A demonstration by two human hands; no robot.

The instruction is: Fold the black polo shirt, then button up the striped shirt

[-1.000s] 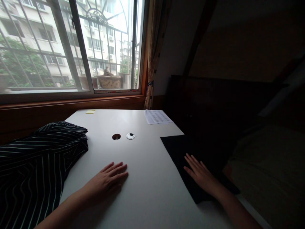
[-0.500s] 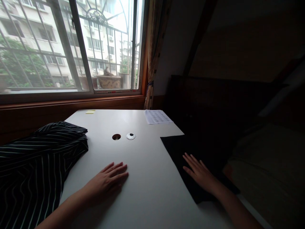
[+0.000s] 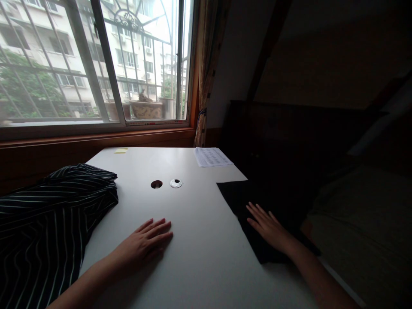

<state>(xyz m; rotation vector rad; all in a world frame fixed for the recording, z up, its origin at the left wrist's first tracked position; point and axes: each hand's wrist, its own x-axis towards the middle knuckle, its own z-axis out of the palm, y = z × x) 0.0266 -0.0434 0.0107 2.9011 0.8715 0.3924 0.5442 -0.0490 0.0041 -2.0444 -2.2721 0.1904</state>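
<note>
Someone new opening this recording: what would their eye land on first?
Probably the bright window at upper left, against the dark room at right. Below it, a heap of striped cloth lies on the left of a white table. The left hand lies flat there, the right hand on a black cloth.

Table (image 3: 199, 257) in front of the person; window (image 3: 146, 64) behind its far edge, curtain (image 3: 202, 116) along the window's right side. Planter (image 3: 146, 110) beyond the glass. Cloth heap (image 3: 64, 214) along the table's left side. Flat cloth (image 3: 233, 197) at the right edge, right hand (image 3: 265, 223) on it. Left hand (image 3: 149, 238) on the tabletop, between the two cloths. Ahead of it, hole (image 3: 156, 184), round cap (image 3: 176, 183) just right. Far left corner: paper slip (image 3: 121, 150). Far right corner: paper sheets (image 3: 213, 157), behind the flat cloth.
</note>
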